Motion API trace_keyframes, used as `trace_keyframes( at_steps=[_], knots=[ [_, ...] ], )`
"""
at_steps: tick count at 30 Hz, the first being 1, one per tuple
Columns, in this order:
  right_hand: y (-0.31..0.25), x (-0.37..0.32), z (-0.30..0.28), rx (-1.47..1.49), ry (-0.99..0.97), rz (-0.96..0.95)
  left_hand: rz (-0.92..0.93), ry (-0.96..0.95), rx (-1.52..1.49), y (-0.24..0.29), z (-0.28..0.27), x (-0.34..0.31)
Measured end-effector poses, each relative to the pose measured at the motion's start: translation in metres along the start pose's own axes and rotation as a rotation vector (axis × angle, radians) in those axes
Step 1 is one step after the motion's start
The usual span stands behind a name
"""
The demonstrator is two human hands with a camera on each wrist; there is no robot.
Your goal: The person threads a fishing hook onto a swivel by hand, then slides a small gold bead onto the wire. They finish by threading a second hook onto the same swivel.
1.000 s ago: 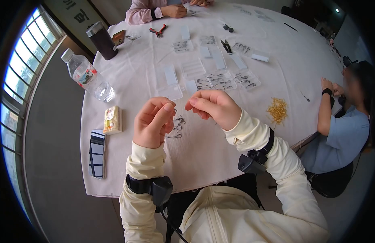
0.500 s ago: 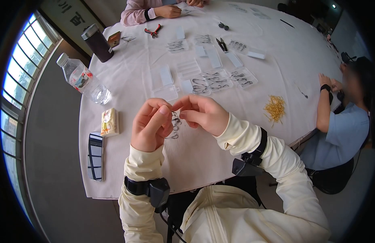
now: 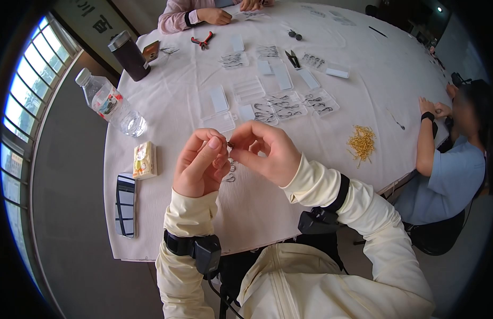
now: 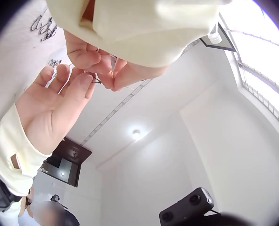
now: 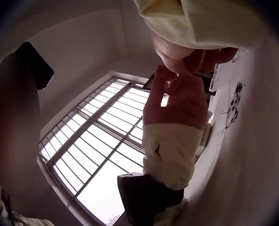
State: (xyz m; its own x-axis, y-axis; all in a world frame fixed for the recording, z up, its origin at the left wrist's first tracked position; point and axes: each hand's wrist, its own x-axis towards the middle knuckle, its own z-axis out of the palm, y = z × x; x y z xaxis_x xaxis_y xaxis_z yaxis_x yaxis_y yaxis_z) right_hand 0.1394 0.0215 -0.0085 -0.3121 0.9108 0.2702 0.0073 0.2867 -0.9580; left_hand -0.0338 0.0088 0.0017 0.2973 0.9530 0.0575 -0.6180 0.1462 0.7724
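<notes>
Just above the near part of the table, both hands meet fingertip to fingertip over a small dark fish hook (image 3: 230, 144). My left hand (image 3: 201, 165) pinches with thumb and forefinger, and my right hand (image 3: 269, 151) pinches from the other side. In the left wrist view the hook (image 4: 97, 81) pokes out where the fingertips come together, and a tiny gold-coloured bit (image 4: 112, 74) shows between the left fingers. Much of the hook is hidden by fingers. Below the hands, several loose fish hooks (image 3: 230, 174) lie on the cloth.
Clear plastic boxes of hooks (image 3: 281, 108) lie beyond the hands, with black-handled pliers (image 3: 293, 59) and red pliers (image 3: 202, 41). A gold pile (image 3: 361, 143) sits right. Bottle (image 3: 109, 103), tissue pack (image 3: 145, 160) and phone (image 3: 126, 206) line the left edge. Two other people sit at the table.
My right hand has moved left to meet the left hand, and its fingers have closed in at the hook. The left hand has stayed nearly in place.
</notes>
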Motion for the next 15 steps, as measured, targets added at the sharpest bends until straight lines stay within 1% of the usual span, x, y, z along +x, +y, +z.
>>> trace_keyframes(
  at_steps=[5, 9, 12, 14, 15],
  knots=[
    [0.001, 0.001, -0.002, 0.040, 0.014, 0.003, 0.021, 0.053, 0.021, 0.000, 0.004, 0.000],
    [0.003, 0.001, -0.004, 0.076, 0.036, 0.014, 0.034, 0.031, 0.045, 0.001, 0.001, 0.000],
    [0.001, 0.002, -0.008, 0.054, 0.053, 0.015, 0.050, 0.082, 0.100, 0.001, 0.002, 0.000],
    [-0.001, 0.003, -0.010, 0.062, 0.069, 0.000, 0.061, 0.117, 0.231, 0.001, 0.001, 0.001],
    [-0.001, 0.003, -0.011, 0.061, 0.068, 0.000, 0.062, 0.117, 0.231, 0.000, 0.002, 0.001]
  ],
)
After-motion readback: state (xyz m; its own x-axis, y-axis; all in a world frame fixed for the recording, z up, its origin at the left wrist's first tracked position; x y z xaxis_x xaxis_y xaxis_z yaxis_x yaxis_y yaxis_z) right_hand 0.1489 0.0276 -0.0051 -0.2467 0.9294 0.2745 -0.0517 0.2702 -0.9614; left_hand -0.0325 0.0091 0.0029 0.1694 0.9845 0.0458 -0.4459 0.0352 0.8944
